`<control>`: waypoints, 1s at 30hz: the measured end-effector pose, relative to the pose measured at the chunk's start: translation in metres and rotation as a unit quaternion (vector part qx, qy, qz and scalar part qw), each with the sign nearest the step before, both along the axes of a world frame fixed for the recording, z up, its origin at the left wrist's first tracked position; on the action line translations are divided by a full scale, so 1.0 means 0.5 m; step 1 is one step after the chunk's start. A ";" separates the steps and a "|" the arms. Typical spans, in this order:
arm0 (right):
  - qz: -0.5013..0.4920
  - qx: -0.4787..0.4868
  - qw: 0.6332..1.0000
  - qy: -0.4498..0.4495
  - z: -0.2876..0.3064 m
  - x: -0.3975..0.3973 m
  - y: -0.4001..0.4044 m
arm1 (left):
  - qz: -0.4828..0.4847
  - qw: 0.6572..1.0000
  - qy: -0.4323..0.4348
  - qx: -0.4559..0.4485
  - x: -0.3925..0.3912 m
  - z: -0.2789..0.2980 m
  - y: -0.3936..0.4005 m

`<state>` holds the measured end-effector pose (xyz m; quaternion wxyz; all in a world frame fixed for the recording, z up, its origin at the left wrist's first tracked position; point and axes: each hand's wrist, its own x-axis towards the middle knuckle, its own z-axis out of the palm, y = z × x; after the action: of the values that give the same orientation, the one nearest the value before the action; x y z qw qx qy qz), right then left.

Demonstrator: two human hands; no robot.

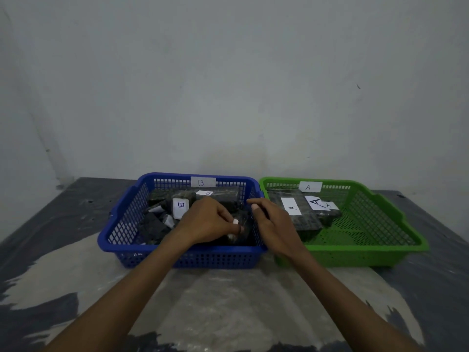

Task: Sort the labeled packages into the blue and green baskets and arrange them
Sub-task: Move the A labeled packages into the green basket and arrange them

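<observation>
Where blue basket [119, 224] rim meets green basket [380, 240]: L hand [206, 219] fingers pinching pkg [237, 231], R hand [269, 219] fingers curled, unclear.

A dark table [63, 250], mottled with pale worn patches, was set against a plain grey wall [228, 85]; a small dark mark [358, 86] was seen on the wall.

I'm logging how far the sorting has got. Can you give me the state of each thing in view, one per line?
Blue basket: tagged B, holds several dark packages in a loose jumble.
Green basket: tagged A, holds three A-labeled packages at its back left, overlapping.
B-labeled package: lying in the blue basket, label up.
Left hand: inside the blue basket, fingers curled on a package.
Right hand: over the blue basket's right wall, fingers relaxed, holding nothing visible.
</observation>
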<state>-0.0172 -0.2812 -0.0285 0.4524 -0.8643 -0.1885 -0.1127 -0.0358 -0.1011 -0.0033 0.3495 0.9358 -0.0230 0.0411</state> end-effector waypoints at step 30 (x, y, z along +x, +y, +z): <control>-0.095 0.327 0.930 0.140 0.100 -0.093 -0.170 | -0.094 0.958 -0.270 0.022 -0.040 -0.008 -0.117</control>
<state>-0.0636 -0.3660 0.0213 0.7189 -0.6894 0.0067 -0.0886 -0.0557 -0.1595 -0.0072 0.3115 0.8909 -0.2053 0.2591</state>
